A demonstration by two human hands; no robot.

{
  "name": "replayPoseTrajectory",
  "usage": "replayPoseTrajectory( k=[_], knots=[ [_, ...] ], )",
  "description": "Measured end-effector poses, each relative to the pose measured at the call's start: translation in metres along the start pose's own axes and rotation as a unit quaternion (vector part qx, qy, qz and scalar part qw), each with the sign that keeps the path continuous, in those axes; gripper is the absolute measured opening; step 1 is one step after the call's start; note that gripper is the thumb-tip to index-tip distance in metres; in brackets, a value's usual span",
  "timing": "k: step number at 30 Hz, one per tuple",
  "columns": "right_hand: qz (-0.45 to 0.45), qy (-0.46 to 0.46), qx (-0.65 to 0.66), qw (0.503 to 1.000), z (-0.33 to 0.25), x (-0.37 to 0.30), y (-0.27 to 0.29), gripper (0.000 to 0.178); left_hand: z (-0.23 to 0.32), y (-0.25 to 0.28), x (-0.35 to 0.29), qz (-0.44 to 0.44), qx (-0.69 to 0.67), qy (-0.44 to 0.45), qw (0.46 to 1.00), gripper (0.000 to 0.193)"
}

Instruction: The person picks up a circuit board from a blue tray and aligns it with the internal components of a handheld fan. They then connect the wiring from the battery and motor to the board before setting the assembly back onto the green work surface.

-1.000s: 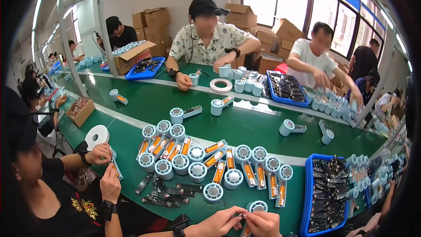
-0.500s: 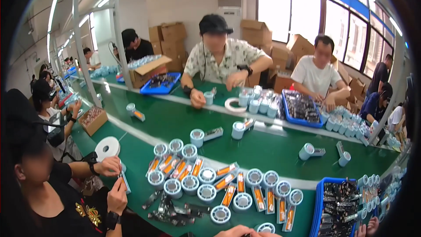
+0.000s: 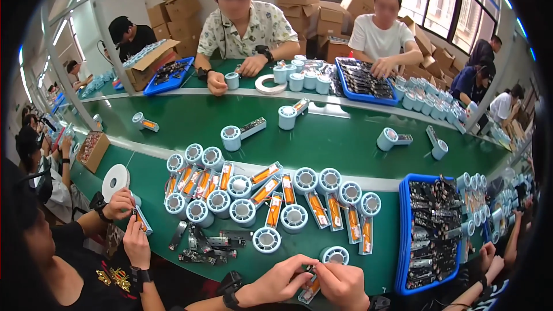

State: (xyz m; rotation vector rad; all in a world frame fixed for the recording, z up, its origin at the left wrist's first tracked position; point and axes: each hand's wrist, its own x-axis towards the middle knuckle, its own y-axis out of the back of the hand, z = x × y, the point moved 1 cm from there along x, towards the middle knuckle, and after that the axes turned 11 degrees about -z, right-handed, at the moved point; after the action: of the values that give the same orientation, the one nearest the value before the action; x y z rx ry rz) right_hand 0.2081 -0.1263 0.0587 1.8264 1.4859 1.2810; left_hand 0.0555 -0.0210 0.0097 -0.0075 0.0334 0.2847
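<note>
At the lower middle, my left hand (image 3: 279,282) and my right hand (image 3: 344,287) meet fingertip to fingertip. Both pinch at a small dark part (image 3: 311,269); its exact kind is too small to make out. Just beneath them lies a light-blue housing, its round slotted head (image 3: 335,254) showing behind my right hand. Its narrow handle (image 3: 309,295), with orange inside, sticks out below my fingers, its middle covered. Left of my hands lies a loose pile of dark circuit boards (image 3: 210,245). Another round-headed light-blue housing (image 3: 267,241) stands just beyond my left hand.
More light-blue housings (image 3: 242,212) with orange-filled handles crowd the green table. Blue trays (image 3: 405,224) of dark boards stand at right. A co-worker's hands (image 3: 135,230) work at left beside a white tape roll (image 3: 116,179). Beyond, a green belt (image 3: 334,132) carries several housings.
The view has tipped downward, so my hands and wrists now show more fully. Across the belt, a co-worker's raised hand has come down near a light-blue housing.
</note>
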Motion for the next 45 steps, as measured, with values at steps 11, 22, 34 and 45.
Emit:
replayPoseTrajectory(
  k=[11, 22, 34, 45],
  knots=[
    [-0.009, 0.029, -0.019, 0.999, -0.005, -0.009, 0.005, 0.021, 0.012, 0.001, -0.005, -0.044, -0.032, 0.073, 0.996, 0.032],
    [-0.029, -0.018, 0.051, 0.998, -0.002, -0.01, 0.005, 0.005, 0.012, -0.01, -0.006, 0.025, 0.139, -0.065, 0.988, 0.029],
    [-0.028, -0.043, 0.001, 0.999, -0.003, -0.01, -0.008, 0.006, 0.006, -0.014, -0.002, 0.1, 0.201, -0.128, 0.966, 0.027],
    [-0.067, -0.006, 0.023, 0.997, 0.005, -0.011, -0.005, 0.007, 0.005, -0.009, -0.005, 0.068, 0.18, -0.11, 0.975, 0.022]
  ],
)
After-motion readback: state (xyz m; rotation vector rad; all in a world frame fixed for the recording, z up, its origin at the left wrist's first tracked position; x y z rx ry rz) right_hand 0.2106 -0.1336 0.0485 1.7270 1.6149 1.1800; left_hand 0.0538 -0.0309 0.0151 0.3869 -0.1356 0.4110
